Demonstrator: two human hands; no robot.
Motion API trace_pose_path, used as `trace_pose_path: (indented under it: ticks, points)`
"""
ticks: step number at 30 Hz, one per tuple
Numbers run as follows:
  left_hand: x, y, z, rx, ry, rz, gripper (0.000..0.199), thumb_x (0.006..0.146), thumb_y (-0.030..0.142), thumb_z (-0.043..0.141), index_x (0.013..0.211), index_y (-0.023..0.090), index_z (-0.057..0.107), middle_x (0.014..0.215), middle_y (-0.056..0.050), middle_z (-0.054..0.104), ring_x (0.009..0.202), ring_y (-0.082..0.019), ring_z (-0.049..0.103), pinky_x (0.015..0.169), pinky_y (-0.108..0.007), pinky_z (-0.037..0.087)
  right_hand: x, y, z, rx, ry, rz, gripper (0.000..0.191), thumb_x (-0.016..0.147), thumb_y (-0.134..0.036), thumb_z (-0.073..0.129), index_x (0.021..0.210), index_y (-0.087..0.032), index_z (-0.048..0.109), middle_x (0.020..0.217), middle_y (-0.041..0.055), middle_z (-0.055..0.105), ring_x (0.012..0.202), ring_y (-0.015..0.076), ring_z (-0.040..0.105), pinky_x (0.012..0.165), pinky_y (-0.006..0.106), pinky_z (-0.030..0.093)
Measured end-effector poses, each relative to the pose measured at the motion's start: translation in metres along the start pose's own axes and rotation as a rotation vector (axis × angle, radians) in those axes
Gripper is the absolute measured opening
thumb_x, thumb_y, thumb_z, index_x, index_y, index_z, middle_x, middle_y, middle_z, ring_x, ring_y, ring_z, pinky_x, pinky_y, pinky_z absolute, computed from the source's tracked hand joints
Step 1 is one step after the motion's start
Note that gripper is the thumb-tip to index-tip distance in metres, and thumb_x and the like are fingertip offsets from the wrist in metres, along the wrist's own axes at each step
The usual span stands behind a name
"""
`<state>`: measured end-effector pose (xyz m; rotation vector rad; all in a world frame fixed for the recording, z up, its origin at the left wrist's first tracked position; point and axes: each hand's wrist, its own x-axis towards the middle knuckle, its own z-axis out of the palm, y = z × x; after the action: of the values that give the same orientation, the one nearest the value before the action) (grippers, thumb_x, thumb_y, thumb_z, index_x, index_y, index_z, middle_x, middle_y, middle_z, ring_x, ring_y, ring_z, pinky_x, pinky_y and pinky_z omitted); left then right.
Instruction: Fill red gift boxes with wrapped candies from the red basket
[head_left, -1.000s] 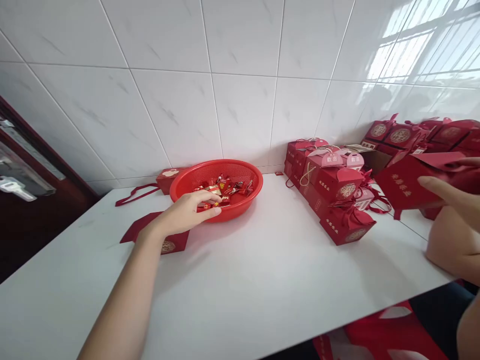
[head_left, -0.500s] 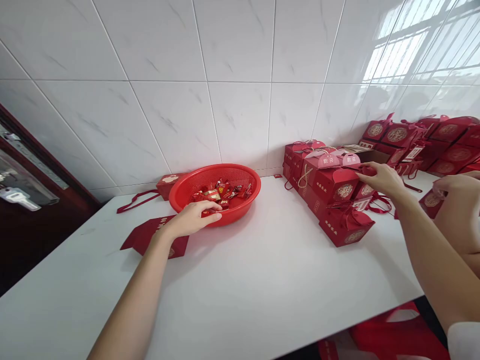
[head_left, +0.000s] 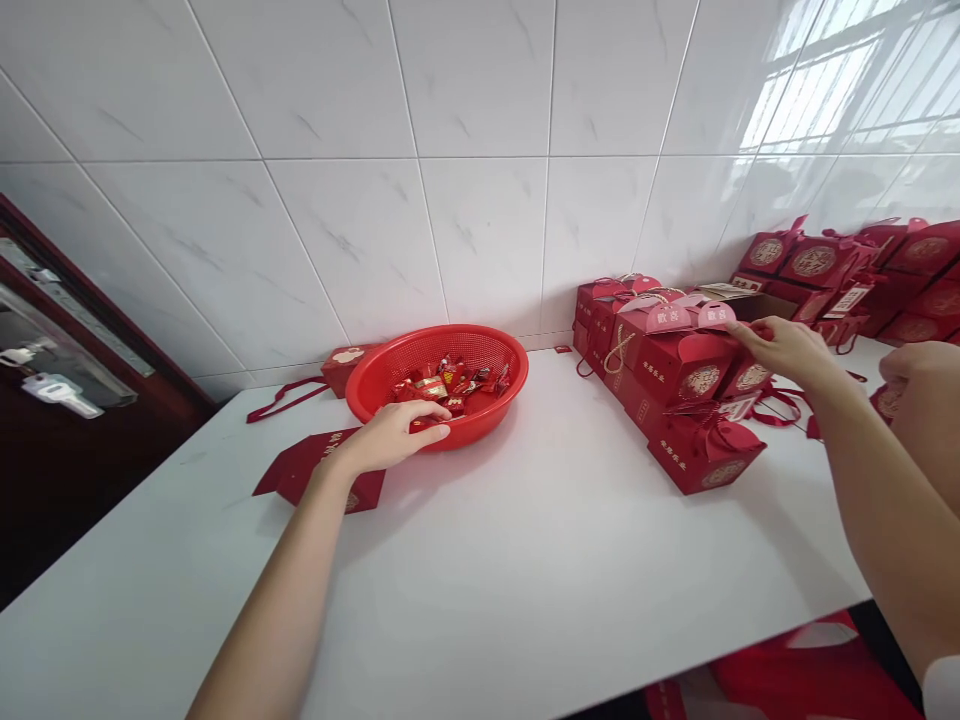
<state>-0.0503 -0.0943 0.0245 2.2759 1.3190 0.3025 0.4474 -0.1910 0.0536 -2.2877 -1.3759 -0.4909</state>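
My left hand (head_left: pixel 397 436) rests at the near rim of a red plastic basket (head_left: pixel 487 425), fingers loosely extended and apart, with nothing visible in them. Wrapped sweets (head_left: pixel 457 385) lie in the basket. Beneath my left wrist is a red gift box (head_left: pixel 367 492) on its side, its flaps spread. On the right, my right hand (head_left: pixel 784 350) has its fingers bent around the top of a red gift box (head_left: pixel 724 368) in a stack, the fingertips by its pink rounded flap (head_left: pixel 718 314). The thumb side of that grip is partly hidden.
Another person's hand (head_left: pixel 919 395) is at the right edge, close to my right forearm. More stacked red boxes (head_left: pixel 814 265) stand behind, against the tiled wall (head_left: pixel 480 240). A small box (head_left: pixel 345 368) with a ribbon (head_left: pixel 281 402) lies left of the basket. Red bags (head_left: pixel 810 675) hang below the table edge.
The view has shifted slightly. The dark flap that stuck out under my right fingers no longer shows, and the fingertips now sit lower against the box top. My left hand stays by the basket.
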Motion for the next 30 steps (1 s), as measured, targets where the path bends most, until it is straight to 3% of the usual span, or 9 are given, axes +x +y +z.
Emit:
trace_pose_path:
  ticks: [3, 6, 9, 12, 16, 18, 22, 24, 30]
  points:
    - [0.0, 0.0, 0.002, -0.058, 0.015, 0.02, 0.048, 0.086, 0.057, 0.056, 0.116, 0.022, 0.068, 0.123, -0.006, 0.07, 0.112, -0.027, 0.064, 0.097, -0.035, 0.051, -0.007, -0.014, -0.01, -0.057, -0.105, 0.224, 0.08, 0.095, -0.066, 0.032, 0.115, 0.001, 0.069, 0.105, 0.0331, 0.066, 0.091, 0.0303, 0.06, 0.067, 0.04, 0.034]
    - [0.001, -0.002, 0.002, -0.138, 0.023, 0.048, 0.044, 0.086, 0.054, 0.058, 0.116, 0.023, 0.068, 0.127, -0.006, 0.068, 0.119, -0.026, 0.061, 0.101, -0.035, 0.049, -0.016, -0.031, -0.014, -0.021, 0.094, 0.258, 0.07, 0.095, -0.056, 0.045, 0.129, 0.003, 0.061, 0.123, 0.0365, 0.06, 0.114, 0.036, 0.054, 0.073, 0.043, 0.035]
    - [-0.003, -0.009, -0.007, -0.213, 0.076, 0.068, 0.045, 0.084, 0.055, 0.061, 0.116, 0.023, 0.068, 0.129, -0.007, 0.067, 0.117, -0.025, 0.063, 0.102, -0.036, 0.05, -0.032, -0.056, -0.013, 0.178, 0.266, 0.111, 0.049, 0.092, -0.046, 0.054, 0.121, -0.008, 0.067, 0.119, 0.0267, 0.066, 0.12, 0.0322, 0.054, 0.084, 0.041, 0.04]
    - [-0.017, -0.023, -0.029, -0.229, 0.286, 0.023, 0.047, 0.083, 0.054, 0.061, 0.115, 0.02, 0.068, 0.128, -0.008, 0.068, 0.113, -0.026, 0.065, 0.102, -0.037, 0.05, -0.056, -0.089, -0.008, 0.412, 0.313, -0.137, 0.03, 0.089, -0.044, 0.056, 0.099, -0.02, 0.071, 0.103, 0.0153, 0.072, 0.106, 0.0268, 0.063, 0.091, 0.039, 0.044]
    - [-0.046, -0.044, -0.06, -0.127, 0.537, -0.207, 0.048, 0.082, 0.055, 0.059, 0.114, 0.02, 0.068, 0.127, -0.009, 0.069, 0.117, -0.027, 0.063, 0.103, -0.037, 0.048, -0.092, -0.138, 0.003, 0.593, 0.239, -0.405, 0.026, 0.085, -0.048, 0.062, 0.077, -0.024, 0.066, 0.087, 0.0077, 0.067, 0.08, 0.0215, 0.063, 0.073, 0.033, 0.048]
    - [-0.057, -0.055, -0.069, -0.038, 0.501, -0.391, 0.049, 0.081, 0.056, 0.059, 0.116, 0.022, 0.067, 0.128, -0.01, 0.068, 0.119, -0.029, 0.062, 0.1, -0.036, 0.049, -0.106, -0.162, 0.009, 0.674, 0.15, -0.505, 0.028, 0.085, -0.045, 0.062, 0.069, -0.023, 0.06, 0.075, 0.0045, 0.061, 0.068, 0.0183, 0.057, 0.063, 0.031, 0.045]
    - [-0.063, -0.072, -0.072, -0.019, 0.187, -0.722, 0.064, 0.075, 0.056, 0.063, 0.13, 0.024, 0.057, 0.138, -0.015, 0.06, 0.12, -0.032, 0.063, 0.082, -0.035, 0.056, -0.126, -0.206, 0.017, 0.767, -0.048, -0.668, 0.026, 0.087, -0.029, 0.053, 0.063, -0.023, 0.052, 0.069, 0.002, 0.056, 0.065, 0.0168, 0.052, 0.06, 0.029, 0.044]
    - [-0.063, -0.075, -0.07, -0.086, 0.087, -0.761, 0.069, 0.073, 0.055, 0.064, 0.134, 0.025, 0.052, 0.142, -0.016, 0.057, 0.122, -0.032, 0.062, 0.074, -0.032, 0.057, -0.135, -0.225, 0.019, 0.793, -0.144, -0.719, 0.023, 0.085, -0.021, 0.05, 0.062, -0.022, 0.049, 0.07, 0.0022, 0.057, 0.066, 0.0165, 0.053, 0.061, 0.029, 0.044]
    - [-0.065, -0.071, -0.07, -0.202, 0.083, -0.704, 0.064, 0.061, 0.038, 0.072, 0.121, 0.021, 0.056, 0.129, -0.014, 0.065, 0.111, -0.026, 0.067, 0.076, -0.026, 0.056, -0.15, -0.268, 0.019, 0.874, -0.302, -0.822, 0.022, 0.09, -0.022, 0.05, 0.067, -0.022, 0.051, 0.075, 0.0026, 0.059, 0.069, 0.0159, 0.055, 0.065, 0.029, 0.046]
